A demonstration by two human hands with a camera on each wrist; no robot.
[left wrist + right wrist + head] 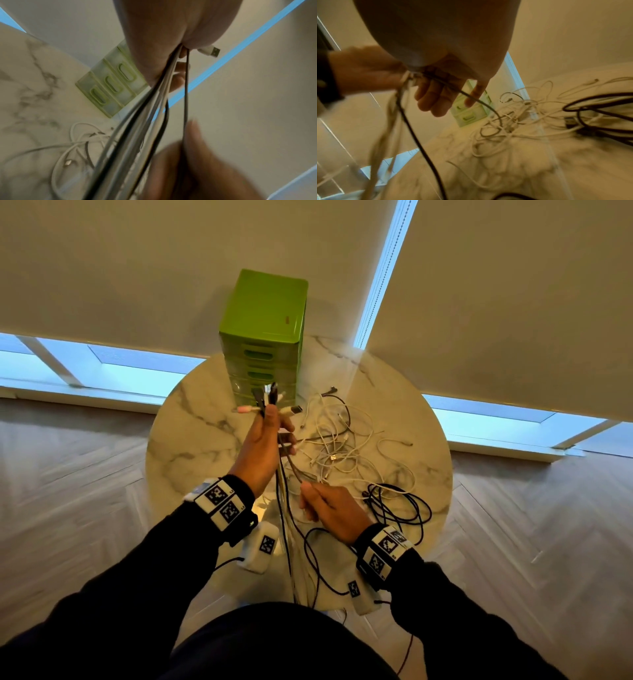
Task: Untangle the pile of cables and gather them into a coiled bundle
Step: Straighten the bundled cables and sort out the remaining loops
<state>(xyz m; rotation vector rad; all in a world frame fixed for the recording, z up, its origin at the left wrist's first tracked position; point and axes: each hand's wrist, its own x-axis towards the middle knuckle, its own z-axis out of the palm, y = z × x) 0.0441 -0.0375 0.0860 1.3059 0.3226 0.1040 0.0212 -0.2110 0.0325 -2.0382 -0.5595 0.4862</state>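
Several plug ends fan out above the left hand, its grip clenched round the gathered cables (ends aligned for coiling, I'd guess). Lower centre, the right hand pinches their strands; loose cables sprawl mid-frame on the bench.

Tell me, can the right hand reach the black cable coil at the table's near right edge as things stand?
Probably yes. The black cable coil lies just beside the right hand with nothing between them, but that hand grips the cable strands hanging from the left hand, so it must let go first.
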